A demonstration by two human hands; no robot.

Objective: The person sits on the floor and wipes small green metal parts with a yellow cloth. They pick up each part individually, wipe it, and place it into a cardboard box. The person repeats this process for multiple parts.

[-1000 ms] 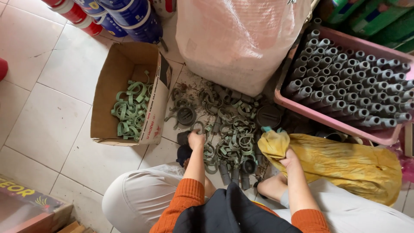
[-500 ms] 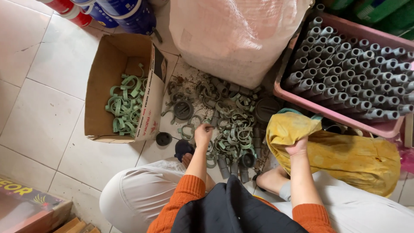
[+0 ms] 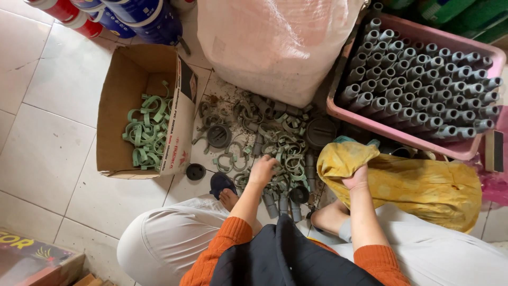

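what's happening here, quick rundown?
A person sits on the tiled floor over a pile of dirty green and grey pipe clamps. The left hand reaches down into the pile, while the right hand grips a yellow cloth. A cardboard box to the left holds cleaner-looking green clamps. A pink crate to the right is packed with grey pipe fittings.

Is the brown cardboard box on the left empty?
No, the brown cardboard box holds a heap of pale green plastic clips on its bottom.
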